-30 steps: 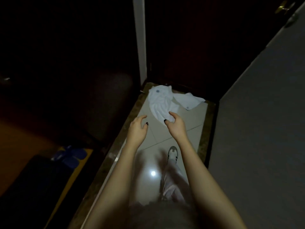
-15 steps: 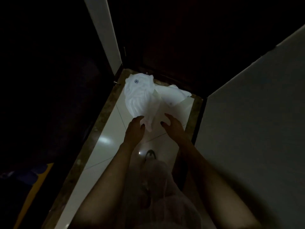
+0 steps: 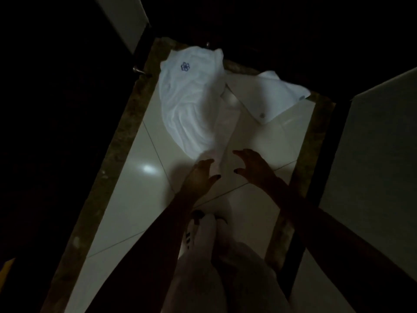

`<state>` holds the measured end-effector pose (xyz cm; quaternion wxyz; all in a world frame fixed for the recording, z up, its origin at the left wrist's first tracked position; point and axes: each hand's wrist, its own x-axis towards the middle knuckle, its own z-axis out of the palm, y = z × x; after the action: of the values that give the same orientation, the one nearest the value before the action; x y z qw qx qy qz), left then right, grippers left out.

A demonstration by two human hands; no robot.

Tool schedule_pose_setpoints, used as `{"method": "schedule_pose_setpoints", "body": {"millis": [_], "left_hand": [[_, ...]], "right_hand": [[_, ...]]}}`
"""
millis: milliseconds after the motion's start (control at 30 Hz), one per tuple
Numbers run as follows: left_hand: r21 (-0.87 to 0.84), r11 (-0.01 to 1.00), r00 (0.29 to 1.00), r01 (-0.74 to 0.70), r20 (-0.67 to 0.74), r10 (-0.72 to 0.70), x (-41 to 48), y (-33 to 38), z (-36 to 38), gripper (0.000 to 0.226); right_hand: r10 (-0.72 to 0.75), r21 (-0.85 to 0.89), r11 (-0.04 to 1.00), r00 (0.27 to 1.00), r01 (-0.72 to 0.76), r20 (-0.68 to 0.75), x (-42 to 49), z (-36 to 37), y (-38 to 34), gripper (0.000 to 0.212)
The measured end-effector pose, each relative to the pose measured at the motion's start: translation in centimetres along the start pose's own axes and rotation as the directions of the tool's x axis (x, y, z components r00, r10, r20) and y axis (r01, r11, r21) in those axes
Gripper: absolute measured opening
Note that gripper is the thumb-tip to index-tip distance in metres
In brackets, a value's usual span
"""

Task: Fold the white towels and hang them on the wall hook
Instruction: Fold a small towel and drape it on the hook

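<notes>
Two white towels lie on the pale tiled floor near a dark door. The larger crumpled towel (image 3: 189, 102) has a small blue emblem near its far corner and trails a narrow strip toward me. A smaller flat towel (image 3: 270, 96) lies to its right. My left hand (image 3: 200, 175) hovers at the near end of the crumpled towel with fingers spread. My right hand (image 3: 255, 166) is just to the right, fingers curled and apart, holding nothing. No wall hook is in view.
A brown marble border (image 3: 106, 168) frames the tiled floor (image 3: 140, 199). A grey wall (image 3: 372, 177) rises on the right. A dark door (image 3: 248, 30) and white door frame (image 3: 126, 16) stand at the far end. My legs and shoe (image 3: 198, 224) are below my hands.
The view has tilted down and closed in on the towels. Both hands have reached lower toward the near end of the crumpled towel. The towels have not moved.
</notes>
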<state>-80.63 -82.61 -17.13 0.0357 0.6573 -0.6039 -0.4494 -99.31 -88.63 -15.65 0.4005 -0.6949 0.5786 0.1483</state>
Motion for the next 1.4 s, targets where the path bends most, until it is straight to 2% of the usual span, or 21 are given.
{"method": "schedule_pose_setpoints", "body": {"millis": [100, 267, 367, 467, 533, 600, 667, 767, 833, 933, 1033, 1100, 1167, 1200, 1333, 1400], "left_hand": [[0.063, 0.998, 0.998, -0.025, 0.059, 0.022, 6.4, -4.7, 5.5, 0.072], [0.043, 0.999, 0.999, 0.029, -0.027, -0.027, 14.4, -11.8, 12.2, 0.074], [-0.09, 0.995, 0.997, 0.032, -0.062, -0.037, 17.2, -13.9, 14.7, 0.052], [-0.252, 0.968, 0.974, 0.01, -0.215, -0.066, 18.0, -14.2, 15.4, 0.023], [-0.308, 0.951, 0.961, -0.007, -0.265, -0.079, 17.6, -13.6, 14.8, 0.016], [-0.371, 0.929, 0.964, -0.014, -0.251, -0.085, 16.7, -12.8, 13.5, 0.015], [-0.435, 0.9, 0.967, -0.018, -0.237, -0.095, 15.0, -11.7, 11.6, 0.014], [-0.504, 0.862, 0.963, -0.057, -0.255, -0.086, 10.9, -9.0, 7.8, 0.009], [-0.557, 0.828, 0.959, -0.064, -0.263, -0.103, 7.8, -6.5, 4.6, 0.006], [-0.611, 0.788, 0.959, -0.075, -0.261, -0.111, 2.3, -2.3, -1.7, 0.012], [-0.627, 0.771, 0.962, -0.108, -0.261, -0.078, -3.6, 2.5, -9.2, 0.012], [-0.606, 0.785, 0.961, -0.128, -0.27, -0.052, -7.8, 5.7, -14.2, 0.014], [-0.582, 0.798, 0.961, -0.153, -0.275, -0.016, -11.6, 8.7, -19.2, 0.016], [-0.573, 0.802, 0.96, -0.168, -0.279, 0.002, -13.6, 10.0, -21.7, 0.014], [-0.522, 0.816, 0.942, -0.248, -0.326, 0.077, -22.2, 15.1, -30.6, 0.012], [-0.526, 0.799, 0.919, -0.291, -0.385, 0.082, -26.7, 17.4, -33.8, 0.012]], "right_hand": [[-0.038, -0.051, 0.998, 0.997, 0.041, 0.068, 7.4, 5.2, 3.8, 0.072], [-0.152, -0.219, 0.962, 0.987, 0.161, 0.059, 16.8, 11.8, 8.7, 0.074], [-0.196, -0.256, 0.946, 0.98, 0.197, 0.032, 20.4, 14.0, 9.9, 0.067], [-0.258, -0.215, 0.944, 0.966, 0.25, -0.011, 21.6, 15.5, 10.2, 0.052], [-0.278, -0.205, 0.942, 0.96, 0.267, -0.025, 21.4, 15.7, 10.0, 0.045], [-0.245, -0.125, 0.963, 0.969, 0.238, -0.039, 20.3, 15.1, 9.5, 0.045], [-0.251, -0.063, 0.967, 0.964, 0.246, -0.085, 18.1, 13.5, 8.1, 0.044], [-0.336, 0.004, 0.939, 0.918, 0.345, -0.212, 13.6, 10.5, 4.9, 0.034], [-0.359, 0.075, 0.92, 0.904, 0.385, -0.234, 10.2, 7.7, 2.0, 0.024], [-0.392, 0.145, 0.888, 0.884, 0.436, -0.254, 4.8, 3.2, -2.2, 0.015], [-0.335, 0.29, 0.862, 0.897, 0.415, -0.288, -1.2, -2.5, -7.0, 0.02], [-0.306, 0.409, 0.824, 0.915, 0.392, -0.261, -5.2, -7.0, -10.6, 0.038], [-0.33, 0.507, 0.771, 0.923, 0.386, -0.2, -9.3, -11.4, -14.2, 0.06], [-0.36, 0.53, 0.752, 0.917, 0.393, -0.17, -11.4, -13.4, -16.0, 0.065], [-0.454, 0.548, 0.715, 0.885, 0.433, -0.107, -19.6, -19.9, -23.4, 0.052], [-0.479, 0.533, 0.698, 0.865, 0.478, -0.148, -23.1, -22.2, -26.7, 0.042]]}}
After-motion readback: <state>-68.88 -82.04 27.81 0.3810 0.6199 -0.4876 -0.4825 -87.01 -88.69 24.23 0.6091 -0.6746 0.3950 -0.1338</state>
